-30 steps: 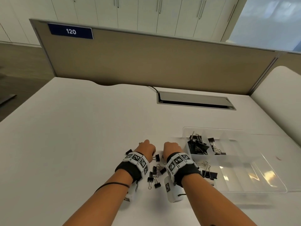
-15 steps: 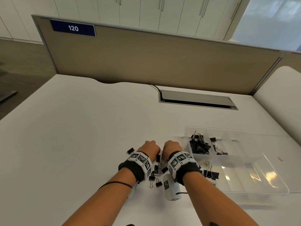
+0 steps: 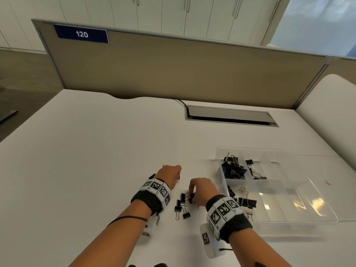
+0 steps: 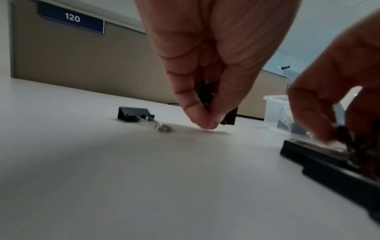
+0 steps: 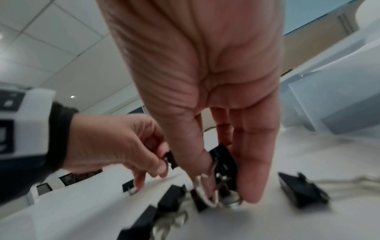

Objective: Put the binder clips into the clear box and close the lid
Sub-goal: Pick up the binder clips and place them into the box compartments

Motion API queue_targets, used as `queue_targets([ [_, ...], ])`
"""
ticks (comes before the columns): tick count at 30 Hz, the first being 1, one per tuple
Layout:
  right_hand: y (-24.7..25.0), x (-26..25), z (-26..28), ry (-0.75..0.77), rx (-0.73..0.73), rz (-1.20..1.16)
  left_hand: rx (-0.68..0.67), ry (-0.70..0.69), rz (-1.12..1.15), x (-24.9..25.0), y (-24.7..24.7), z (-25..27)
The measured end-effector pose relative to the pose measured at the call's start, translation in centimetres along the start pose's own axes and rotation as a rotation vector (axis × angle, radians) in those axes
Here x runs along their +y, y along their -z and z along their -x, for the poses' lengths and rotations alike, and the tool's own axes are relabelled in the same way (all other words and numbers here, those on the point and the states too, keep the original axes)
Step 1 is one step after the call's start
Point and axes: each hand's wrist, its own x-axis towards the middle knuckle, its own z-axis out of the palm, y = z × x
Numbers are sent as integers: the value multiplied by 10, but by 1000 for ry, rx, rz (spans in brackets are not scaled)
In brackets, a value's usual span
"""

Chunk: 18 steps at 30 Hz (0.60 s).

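Black binder clips (image 3: 182,206) lie scattered on the white desk between my hands. My left hand (image 3: 171,175) hovers low over the desk and pinches a small black clip (image 4: 206,95) between thumb and fingers. Another clip (image 4: 135,116) lies just left of it. My right hand (image 3: 200,191) pinches a black clip (image 5: 223,160) by its body, its wire handles hanging down at my fingertips. The clear box (image 3: 273,191) stands open to the right, with several clips (image 3: 234,169) in its far compartments and a few (image 3: 246,202) in a near one.
The box's clear lid (image 3: 327,182) lies folded open to the right. A cable hatch (image 3: 231,116) is set in the desk behind. A tan partition (image 3: 173,70) with a "120" sign closes off the back. The desk's left half is bare white surface.
My hands have drawn apart: the left moved forward and left with a clip, the right pulled back toward me and now pinches a clip from the loose pile.
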Motion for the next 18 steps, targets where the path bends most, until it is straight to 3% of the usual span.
queue_targets([
  [5, -11, 5, 8, 53, 33, 5, 142, 81, 81, -17, 4, 13],
  [8, -15, 4, 12, 71, 71, 39, 206, 207, 68, -33, 1, 17],
  [11, -15, 0, 11, 84, 91, 84, 184, 274, 52, -42, -3, 21],
  [18, -2, -6, 10, 104, 76, 1, 119, 221, -29, -45, -10, 23],
])
